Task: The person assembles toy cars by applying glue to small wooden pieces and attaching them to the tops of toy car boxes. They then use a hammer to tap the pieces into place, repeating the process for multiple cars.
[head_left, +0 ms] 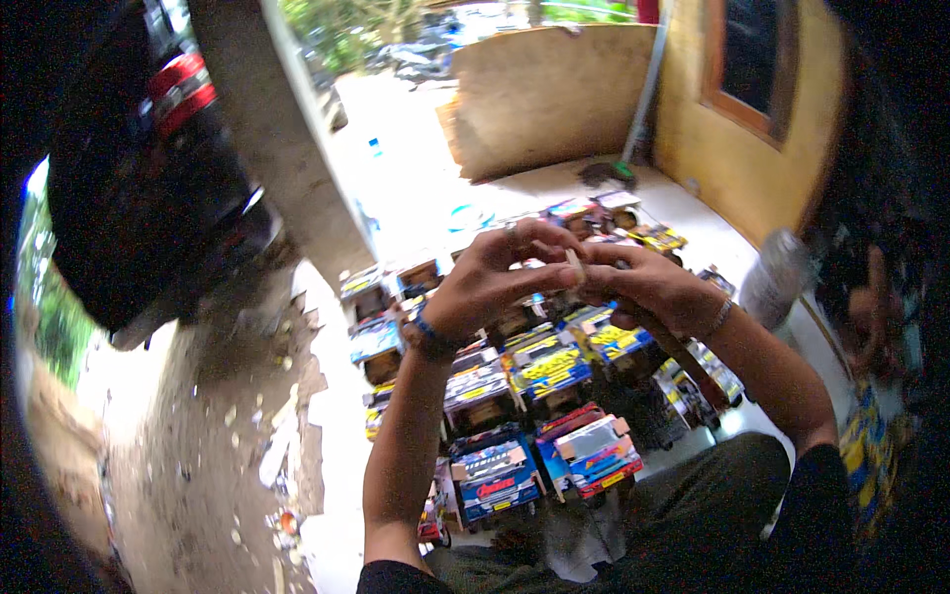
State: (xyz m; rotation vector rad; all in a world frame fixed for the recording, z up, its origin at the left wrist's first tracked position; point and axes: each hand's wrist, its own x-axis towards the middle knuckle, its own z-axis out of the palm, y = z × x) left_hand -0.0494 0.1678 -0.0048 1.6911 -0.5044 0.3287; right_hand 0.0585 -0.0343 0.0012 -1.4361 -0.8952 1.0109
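Note:
My left hand (500,277) and my right hand (658,285) meet in front of me, above rows of small toy trucks. Between their fingertips is a small, thin, pale piece (575,267), blurred, so its kind is unclear. The fingers of both hands are bent and pinched together around it. Below them stand many-coloured box-bodied toy trucks, among them a blue one (495,483) and a white, blue and red one (597,457) nearest my legs. A brown strip (683,356) shows under my right hand; I cannot tell whether that hand holds it.
A clear plastic container (774,280) stands at the right, near the yellow wall (792,178). A curved wooden board (554,99) closes off the far side. To the left, past the white floor's edge, is littered bare ground (208,445) with a dark motorcycle (148,198).

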